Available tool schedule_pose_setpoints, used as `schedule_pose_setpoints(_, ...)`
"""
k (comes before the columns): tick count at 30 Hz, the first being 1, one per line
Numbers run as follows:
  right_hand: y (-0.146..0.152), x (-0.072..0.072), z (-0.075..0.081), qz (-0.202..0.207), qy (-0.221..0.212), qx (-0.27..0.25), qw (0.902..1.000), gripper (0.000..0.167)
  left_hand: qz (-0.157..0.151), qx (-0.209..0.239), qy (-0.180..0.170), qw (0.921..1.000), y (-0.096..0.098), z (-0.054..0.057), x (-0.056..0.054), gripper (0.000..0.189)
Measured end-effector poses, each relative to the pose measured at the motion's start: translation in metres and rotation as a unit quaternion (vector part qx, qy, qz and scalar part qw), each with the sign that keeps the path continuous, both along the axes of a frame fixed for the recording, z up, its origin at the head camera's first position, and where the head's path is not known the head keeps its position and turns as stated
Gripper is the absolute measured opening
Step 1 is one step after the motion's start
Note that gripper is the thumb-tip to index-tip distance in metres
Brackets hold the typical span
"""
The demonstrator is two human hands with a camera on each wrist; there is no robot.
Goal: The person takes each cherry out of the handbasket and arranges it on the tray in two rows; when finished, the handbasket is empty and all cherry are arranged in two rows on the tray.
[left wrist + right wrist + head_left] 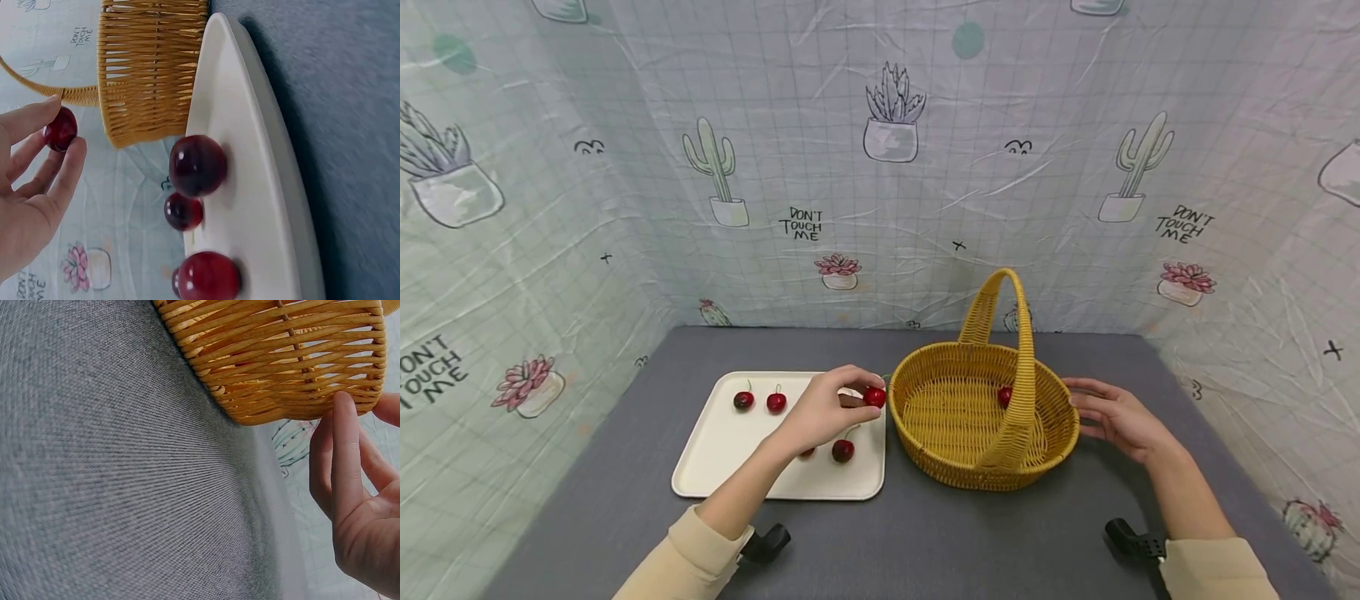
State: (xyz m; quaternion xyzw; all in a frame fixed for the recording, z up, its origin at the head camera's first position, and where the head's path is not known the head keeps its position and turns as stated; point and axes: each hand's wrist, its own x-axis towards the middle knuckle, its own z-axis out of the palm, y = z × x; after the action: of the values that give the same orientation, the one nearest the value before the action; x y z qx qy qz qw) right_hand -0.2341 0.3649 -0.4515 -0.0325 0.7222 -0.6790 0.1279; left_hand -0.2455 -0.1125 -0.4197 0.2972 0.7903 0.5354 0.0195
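Between thumb and fingertips my left hand pinches a red cherry, raised over the tray's right edge beside the basket. In the left wrist view the same cherry is held clear of the tray. Several dark red cherries with stems lie on the white tray; my left hand partly covers one. The yellow woven basket has a tall arched handle and a cherry inside, partly behind the handle. My right hand touches the basket's right side with extended fingers.
The tray and basket stand side by side on a dark grey table. A cloth backdrop printed with potted plants hangs behind and along both sides. Black wrist devices are at both forearms.
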Motion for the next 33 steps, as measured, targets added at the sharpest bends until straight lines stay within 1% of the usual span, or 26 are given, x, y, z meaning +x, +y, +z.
schedule_pose_setpoints(4, -0.001, 0.001, 0.000, 0.000, 0.002, 0.004, 1.0000, 0.049, 0.009, -0.023, 0.029, 0.9993, -0.011, -0.001, 0.004, 0.034)
schedule_pose_setpoints(6, -0.001, 0.001, 0.001, 0.000, 0.002, 0.005, 1.0000, 0.049, 0.011, -0.032, 0.036, 0.9988, -0.017, -0.001, 0.006, 0.033)
schedule_pose_setpoints(14, -0.001, 0.000, 0.001, -0.002, 0.004, 0.014, 0.9999, 0.052, -0.003, -0.053, 0.017, 0.9985, -0.040, -0.007, 0.011, 0.029)
schedule_pose_setpoints(19, -0.002, 0.001, 0.001, -0.004, 0.003, 0.019, 0.9998, 0.054, -0.014, -0.066, 0.031, 0.9972, -0.053, -0.011, 0.012, 0.027)
schedule_pose_setpoints(23, -0.002, 0.000, 0.002, -0.002, 0.002, 0.019, 0.9998, 0.056, -0.009, -0.076, 0.038, 0.9964, -0.066, -0.013, 0.013, 0.026)
schedule_pose_setpoints(25, -0.001, 0.000, 0.002, -0.002, 0.001, 0.019, 0.9998, 0.056, -0.001, -0.073, 0.030, 0.9969, -0.074, -0.013, 0.014, 0.026)
schedule_pose_setpoints(29, 0.000, 0.000, 0.002, -0.003, 0.000, 0.018, 0.9998, 0.054, 0.023, -0.068, -0.005, 0.9974, -0.088, -0.013, 0.016, 0.027)
schedule_pose_setpoints(31, 0.000, 0.000, 0.002, -0.003, -0.001, 0.017, 0.9999, 0.053, 0.033, -0.070, -0.021, 0.9968, -0.095, -0.014, 0.018, 0.028)
schedule_pose_setpoints(33, -0.001, 0.001, 0.002, -0.004, -0.002, 0.014, 0.9999, 0.053, 0.038, -0.078, -0.027, 0.9959, -0.102, -0.014, 0.020, 0.028)
